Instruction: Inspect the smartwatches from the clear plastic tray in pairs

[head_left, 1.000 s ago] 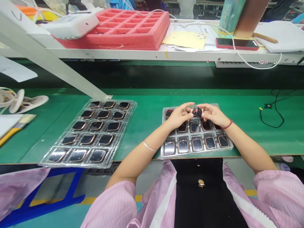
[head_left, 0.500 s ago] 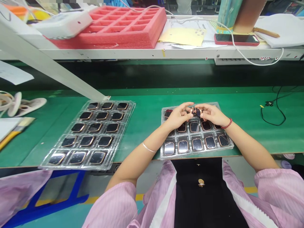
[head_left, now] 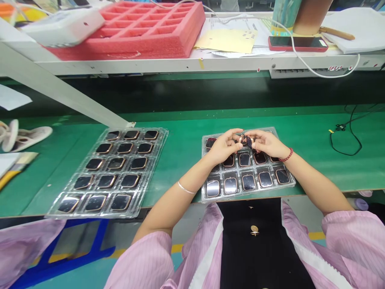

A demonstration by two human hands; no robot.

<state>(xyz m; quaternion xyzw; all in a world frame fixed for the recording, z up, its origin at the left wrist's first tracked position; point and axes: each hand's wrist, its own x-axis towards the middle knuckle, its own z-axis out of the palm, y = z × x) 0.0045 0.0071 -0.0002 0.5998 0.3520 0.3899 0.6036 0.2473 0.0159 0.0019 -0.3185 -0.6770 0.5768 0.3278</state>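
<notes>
Over the back part of the right clear plastic tray (head_left: 237,196), my two hands meet fingertip to fingertip. My left hand (head_left: 225,147) is closed in a pinch on a small gold-rimmed watch case (head_left: 242,140). Against it, my right hand (head_left: 270,145) pinches a dark piece with a gold edge (head_left: 249,142); whether the two are joined I cannot tell. Below my hands, square dark watch faces (head_left: 248,182) with gold rims sit in rows in the tray pockets. My fingers hide some of the back pockets.
To the left, another clear tray (head_left: 136,210) holds rows of similar watch faces. A black cable (head_left: 345,152) lies on the green bench at right. Above the bench runs a white shelf (head_left: 168,66) with a pink foam tray (head_left: 183,50) and a phone (head_left: 297,43). A slanted white post (head_left: 81,94) stands at left.
The view has shifted slightly, so the left tray and shelf appear a little farther left. My hands stay pinched together over the right tray, with the pieces between them barely turned.
</notes>
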